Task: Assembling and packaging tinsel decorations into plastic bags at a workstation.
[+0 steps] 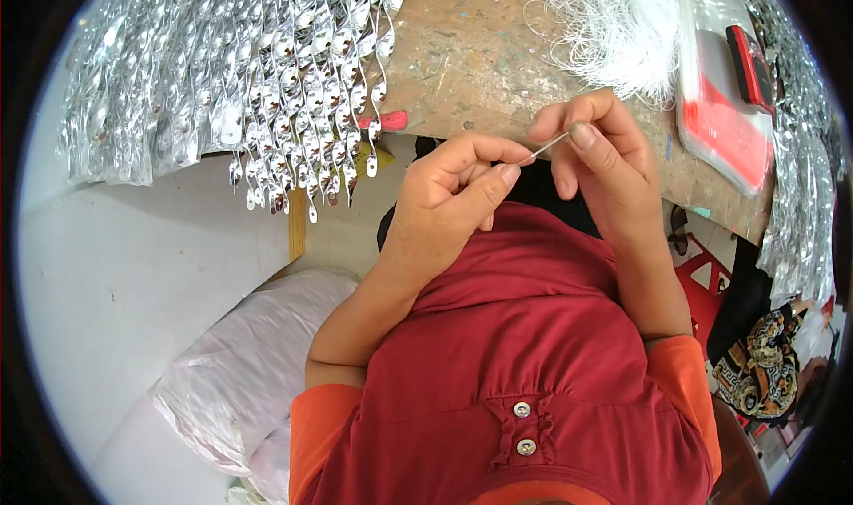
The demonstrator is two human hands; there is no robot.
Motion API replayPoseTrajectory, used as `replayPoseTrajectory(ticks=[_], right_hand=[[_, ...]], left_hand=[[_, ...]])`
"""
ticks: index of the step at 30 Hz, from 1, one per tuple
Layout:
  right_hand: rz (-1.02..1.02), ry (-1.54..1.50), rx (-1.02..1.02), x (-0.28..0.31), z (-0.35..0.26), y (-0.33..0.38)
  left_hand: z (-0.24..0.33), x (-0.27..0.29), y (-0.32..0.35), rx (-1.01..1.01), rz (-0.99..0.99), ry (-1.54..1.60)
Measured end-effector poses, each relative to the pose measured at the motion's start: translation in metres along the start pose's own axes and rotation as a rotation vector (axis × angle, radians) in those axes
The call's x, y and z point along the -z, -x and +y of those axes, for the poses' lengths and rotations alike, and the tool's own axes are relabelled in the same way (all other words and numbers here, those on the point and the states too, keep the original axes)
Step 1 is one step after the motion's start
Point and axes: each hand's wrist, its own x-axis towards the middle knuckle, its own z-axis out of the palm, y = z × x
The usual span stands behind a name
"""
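Just above the red shirt (533,327), both hands meet at the near edge of the wooden worktop (462,61). The left hand (449,198) and right hand (595,150) each pinch one end of a thin silvery needle (549,143), which spans the small gap between their fingertips; it may carry thread, too fine to tell. A heap of silver sequin strands (258,70) spills over the worktop's left edge, well apart. White thread (622,25) lies just beyond the right hand, beside a clear plastic packet (724,114). Bare wood stays open between them.
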Motion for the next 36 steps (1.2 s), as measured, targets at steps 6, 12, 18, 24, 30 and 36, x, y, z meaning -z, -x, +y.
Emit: replayPoseTrajectory(ticks=[6,12,18,24,30,36], right_hand=[[-0.139,-0.317,-0.149,0.003,0.009,-0.007],[-0.192,0.279,0.067,0.003,0.030,-0.001],[-0.067,0.075,0.304,-0.008,-0.018,0.000],[0.015,-0.036,0.575,0.022,-0.092,-0.022],[0.099,0.276,0.490,0.041,-0.049,-0.037],[0.166,0.388,0.392,0.050,-0.024,-0.024]], left_hand=[[0.005,0.001,-0.003,0.095,-0.045,0.176],[0.000,0.019,-0.003,0.014,-0.087,0.548],[-0.005,0.010,0.003,0.005,-0.222,0.171],[-0.021,0.009,-0.008,-0.308,-0.259,-0.460],[0.042,0.022,0.000,-0.138,0.259,-0.267],[0.076,0.086,-0.024,-0.444,0.685,-0.770]])
